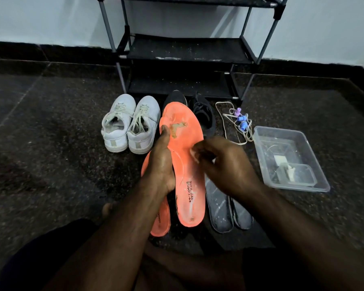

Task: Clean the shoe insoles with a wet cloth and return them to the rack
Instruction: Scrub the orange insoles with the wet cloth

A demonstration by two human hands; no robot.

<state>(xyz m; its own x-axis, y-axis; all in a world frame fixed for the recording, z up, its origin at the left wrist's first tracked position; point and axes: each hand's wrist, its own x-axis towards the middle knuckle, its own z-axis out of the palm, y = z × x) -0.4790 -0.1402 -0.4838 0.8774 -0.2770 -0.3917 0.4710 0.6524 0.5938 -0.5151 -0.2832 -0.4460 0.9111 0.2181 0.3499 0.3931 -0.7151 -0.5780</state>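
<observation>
orange insole (185,156) runs six to twelve, toe at twelve.
i see left hand (161,162) gripping its nine o'clock edge, right hand (223,162) pinching a cloth (194,153) against it.

A pair of white sneakers (130,123) is sitting side by side on the dark speckled floor (51,127), left of centre, heels facing the viewer and laces hanging loose. Just right of centre, two black shoes (202,114) are lying close together, partly hidden. Further right, a pale cord (229,122) is trailing in loops around a few small purple and blue plastic pieces (241,119). Along the top of the frame a pale wall (40,15) is rising behind a dark skirting band (29,51).
</observation>
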